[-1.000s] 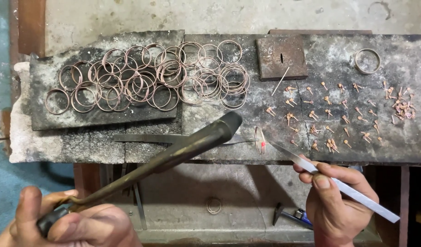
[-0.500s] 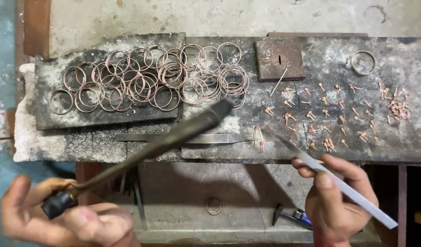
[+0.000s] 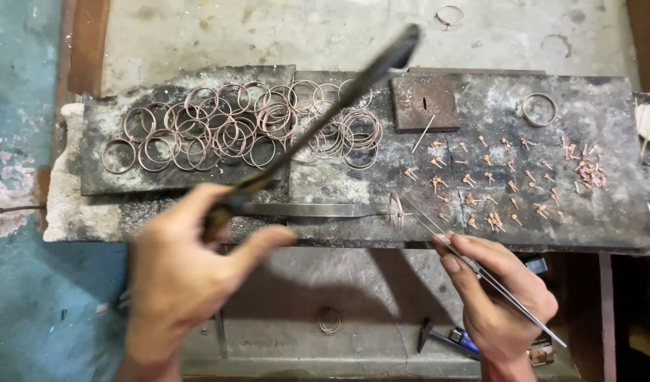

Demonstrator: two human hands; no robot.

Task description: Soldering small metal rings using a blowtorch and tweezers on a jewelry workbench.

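Observation:
My left hand [image 3: 187,272] grips the near end of a long dark rod-like tool [image 3: 325,117] that slants up and to the right over a heap of copper-coloured wire rings [image 3: 240,127]. Its far tip is blurred above the slab's back edge. My right hand [image 3: 498,297] holds thin metal tweezers [image 3: 445,237] whose tips reach a small ring [image 3: 395,210] standing on edge on the grey slab [image 3: 593,226]. A flat metal file-like strip [image 3: 307,209] lies on the slab and points at that ring.
Small copper pins [image 3: 494,184] are scattered across the slab's right half. A square rusty metal plate [image 3: 424,102] with a thin wire sits behind them, and a single ring [image 3: 538,109] lies further right. Below the slab lie a loose ring [image 3: 330,320] and a small tool [image 3: 445,338].
My left hand rose from the lower left corner toward the slab, and the dark tool swung upward so its tip now points past the slab's back edge. The tweezers stayed near the small ring.

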